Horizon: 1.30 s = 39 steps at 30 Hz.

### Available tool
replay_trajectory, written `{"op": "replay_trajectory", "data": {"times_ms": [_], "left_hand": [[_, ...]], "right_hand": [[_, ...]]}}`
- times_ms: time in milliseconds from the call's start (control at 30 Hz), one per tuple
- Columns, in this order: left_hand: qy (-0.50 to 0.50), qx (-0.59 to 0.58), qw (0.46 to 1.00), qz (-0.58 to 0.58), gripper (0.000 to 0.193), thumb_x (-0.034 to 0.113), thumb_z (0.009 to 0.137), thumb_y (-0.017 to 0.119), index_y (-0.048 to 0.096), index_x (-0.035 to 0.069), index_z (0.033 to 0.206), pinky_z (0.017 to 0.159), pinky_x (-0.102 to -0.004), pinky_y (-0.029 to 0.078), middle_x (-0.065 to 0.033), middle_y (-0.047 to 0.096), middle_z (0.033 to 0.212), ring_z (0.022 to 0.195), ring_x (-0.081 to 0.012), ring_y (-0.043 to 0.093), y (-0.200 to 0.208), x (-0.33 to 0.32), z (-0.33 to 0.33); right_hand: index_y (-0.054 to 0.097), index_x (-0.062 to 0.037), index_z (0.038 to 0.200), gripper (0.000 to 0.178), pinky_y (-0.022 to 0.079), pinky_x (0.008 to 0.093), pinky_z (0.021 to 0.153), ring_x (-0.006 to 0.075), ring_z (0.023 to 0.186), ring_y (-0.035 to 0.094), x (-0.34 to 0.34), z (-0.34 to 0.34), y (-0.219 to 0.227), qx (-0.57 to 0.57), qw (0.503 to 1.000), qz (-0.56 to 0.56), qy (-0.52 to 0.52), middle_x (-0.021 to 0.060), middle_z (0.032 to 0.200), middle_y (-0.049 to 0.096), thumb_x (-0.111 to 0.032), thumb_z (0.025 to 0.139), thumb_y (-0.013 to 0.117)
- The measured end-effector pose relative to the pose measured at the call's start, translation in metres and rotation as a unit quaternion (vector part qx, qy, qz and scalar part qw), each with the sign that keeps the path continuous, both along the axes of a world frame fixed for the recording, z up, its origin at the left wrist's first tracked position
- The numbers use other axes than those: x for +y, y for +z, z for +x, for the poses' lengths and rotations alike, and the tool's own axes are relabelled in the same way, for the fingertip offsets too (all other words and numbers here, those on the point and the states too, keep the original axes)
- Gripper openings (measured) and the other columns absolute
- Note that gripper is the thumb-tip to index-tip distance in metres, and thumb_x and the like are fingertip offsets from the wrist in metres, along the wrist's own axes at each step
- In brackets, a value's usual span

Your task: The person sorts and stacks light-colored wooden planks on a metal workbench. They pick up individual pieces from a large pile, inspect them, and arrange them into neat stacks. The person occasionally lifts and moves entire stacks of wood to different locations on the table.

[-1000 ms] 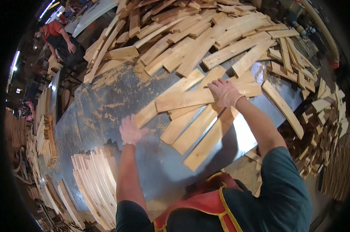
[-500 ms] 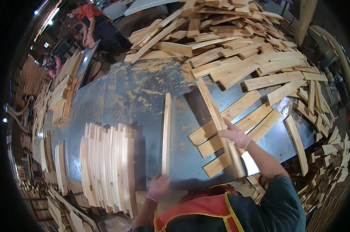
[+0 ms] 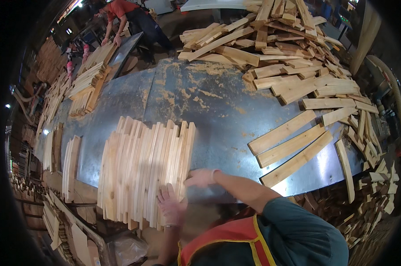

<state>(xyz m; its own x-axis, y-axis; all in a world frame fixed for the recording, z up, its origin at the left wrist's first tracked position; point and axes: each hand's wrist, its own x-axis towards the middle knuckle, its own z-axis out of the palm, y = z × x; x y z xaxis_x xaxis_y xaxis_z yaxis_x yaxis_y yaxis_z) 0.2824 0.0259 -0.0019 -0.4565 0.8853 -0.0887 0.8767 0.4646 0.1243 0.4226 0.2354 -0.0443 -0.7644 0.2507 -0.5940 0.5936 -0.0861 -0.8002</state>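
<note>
A row of pale wooden boards (image 3: 138, 170) stands side by side on the metal table in front of me. My left hand (image 3: 171, 206) lies with spread fingers against the near ends at the row's right part. Beside it my right hand (image 3: 201, 177) touches the side of the outermost board (image 3: 188, 155), fingers stretched toward it and not wrapped round. Three separate planks (image 3: 285, 153) lie slanted on the table to the right, out of reach of both hands.
A big heap of wood pieces (image 3: 293, 66) covers the far right of the metal table (image 3: 218, 133). Another stack of boards (image 3: 87, 88) is at the far left, near a person in a red shirt (image 3: 123, 11). Offcuts (image 3: 373, 195) pile up beyond the right edge.
The boards held in both hands have been brought left to the row, which is wider. My left hand has let go and spread; my right hand has moved left from the loose planks.
</note>
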Motion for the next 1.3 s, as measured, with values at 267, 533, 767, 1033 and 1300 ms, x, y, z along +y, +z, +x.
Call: {"op": "replay_trajectory", "data": {"times_ms": [267,533,767,1033,1300], "left_hand": [[-0.212,0.0,0.971,0.113,0.09,0.038,0.076,0.085,0.051,0.009,0.154,0.121,-0.0556,0.035,-0.0183,0.049,0.154,0.148,-0.0408,0.041,-0.004,0.081,0.049],[-0.184,-0.071,0.977,0.084,0.083,0.033,0.075,0.087,0.054,0.008,0.147,0.117,-0.0554,0.038,-0.0164,0.05,0.152,0.145,-0.0407,0.044,-0.074,0.193,0.065],[-0.053,-0.2,0.976,-0.061,0.081,0.036,0.089,0.075,0.043,0.01,0.159,0.114,-0.0675,0.039,-0.024,0.045,0.158,0.149,-0.048,0.038,-0.1,0.198,0.07],[-0.1,-0.153,0.983,0.017,0.083,0.033,0.085,0.077,0.046,0.006,0.157,0.116,-0.0688,0.037,-0.0266,0.047,0.156,0.147,-0.0518,0.039,-0.106,0.188,0.075],[0.001,-0.264,0.959,-0.106,0.085,0.036,0.088,0.076,0.041,0.01,0.162,0.114,-0.0703,0.037,-0.0257,0.043,0.16,0.144,-0.0533,0.045,-0.108,0.193,0.071]], "right_hand": [[0.068,-0.0074,0.119,0.039,0.056,0.0377,0.088,0.0253,0.101,0.069,0.253,0.169,0.002,0.12,0.908,0.244,-0.318,0.0133,0.107,0.071,-0.039,0.096,0.07],[0.055,-0.0087,0.144,0.06,0.052,0.0465,0.107,0.0359,0.128,0.063,0.451,0.181,0.123,-0.242,0.623,0.713,-0.212,0.0184,0.137,0.065,-0.032,0.092,0.076],[0.066,-0.0092,0.133,0.048,0.059,0.0484,0.093,0.033,0.113,0.072,0.584,0.179,0.098,-0.378,0.697,0.596,-0.126,0.0175,0.123,0.074,-0.032,0.092,0.075],[0.069,0.0007,0.125,0.077,0.058,0.0401,0.089,0.0271,0.102,0.074,0.376,0.227,0.122,-0.167,0.955,0.245,-0.007,0.019,0.109,0.077,-0.066,0.089,0.074],[0.061,-0.0083,0.094,0.022,0.046,0.0338,0.074,0.0154,0.079,0.054,0.523,0.198,0.094,0.305,0.821,0.018,-0.482,0.0035,0.083,0.058,-0.027,0.105,0.063]]}}
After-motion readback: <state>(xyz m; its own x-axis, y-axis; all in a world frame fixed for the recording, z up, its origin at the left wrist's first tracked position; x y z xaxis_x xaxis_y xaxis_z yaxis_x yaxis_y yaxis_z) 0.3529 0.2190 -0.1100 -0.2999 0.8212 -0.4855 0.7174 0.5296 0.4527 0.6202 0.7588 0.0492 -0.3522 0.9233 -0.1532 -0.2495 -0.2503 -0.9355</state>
